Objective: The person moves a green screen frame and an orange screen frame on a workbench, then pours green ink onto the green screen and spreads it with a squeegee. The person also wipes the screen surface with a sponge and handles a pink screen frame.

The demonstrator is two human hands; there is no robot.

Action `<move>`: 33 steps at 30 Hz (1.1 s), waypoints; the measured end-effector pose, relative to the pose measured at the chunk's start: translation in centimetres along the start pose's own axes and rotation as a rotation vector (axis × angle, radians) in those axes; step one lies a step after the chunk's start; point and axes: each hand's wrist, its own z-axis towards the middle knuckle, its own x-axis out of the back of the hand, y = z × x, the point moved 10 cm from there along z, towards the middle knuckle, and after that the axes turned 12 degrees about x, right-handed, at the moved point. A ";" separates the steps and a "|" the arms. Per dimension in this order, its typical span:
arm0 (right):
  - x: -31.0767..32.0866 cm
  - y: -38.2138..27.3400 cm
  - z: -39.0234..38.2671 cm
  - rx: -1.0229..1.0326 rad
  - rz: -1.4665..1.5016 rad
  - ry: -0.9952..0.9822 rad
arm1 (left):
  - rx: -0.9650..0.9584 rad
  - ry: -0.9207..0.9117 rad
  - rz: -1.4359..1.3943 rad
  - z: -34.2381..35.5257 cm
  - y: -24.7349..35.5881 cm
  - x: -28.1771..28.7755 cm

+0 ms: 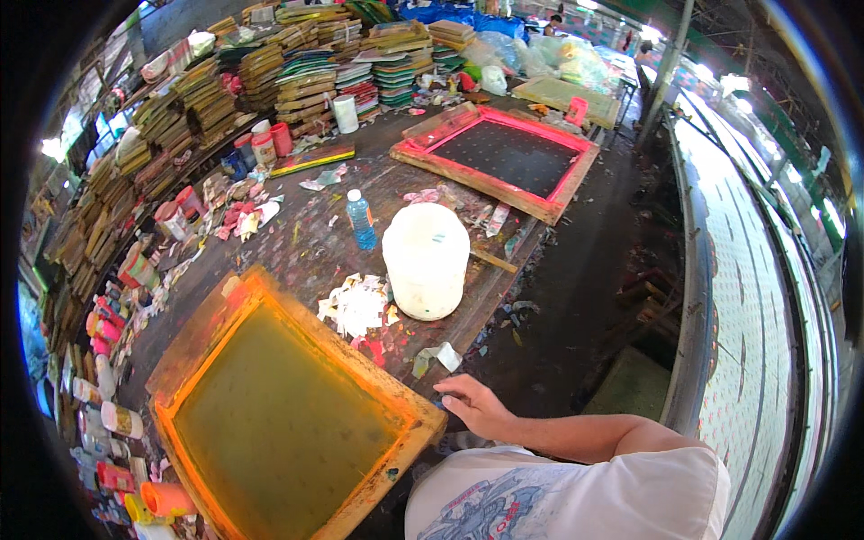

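Note:
My right hand (472,405) is at the lower middle, beside the near corner of a wooden screen frame (414,416) with orange-stained edges and an olive mesh (279,414). Its fingers are loosely curved and open, holding nothing; whether they touch the wood I cannot tell. My left hand is not in view. Beyond stand a white bucket (426,265) and a blue-tinted bottle (362,223), with crumpled white scraps (351,306) at the bucket's left.
A pink-edged screen (567,184) lies farther along the stained table (297,234). Stacked frames (297,76) and paint pots (264,146) line the far and left sides. A long printed surface (738,288) runs on the right, beside a pole (661,81). A person (551,27) is far back.

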 end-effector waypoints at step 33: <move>-3.5 -3.3 6.3 -0.333 1.153 -0.045 | 0.502 -1.040 -1.622 -6.1 -9.1 -7.2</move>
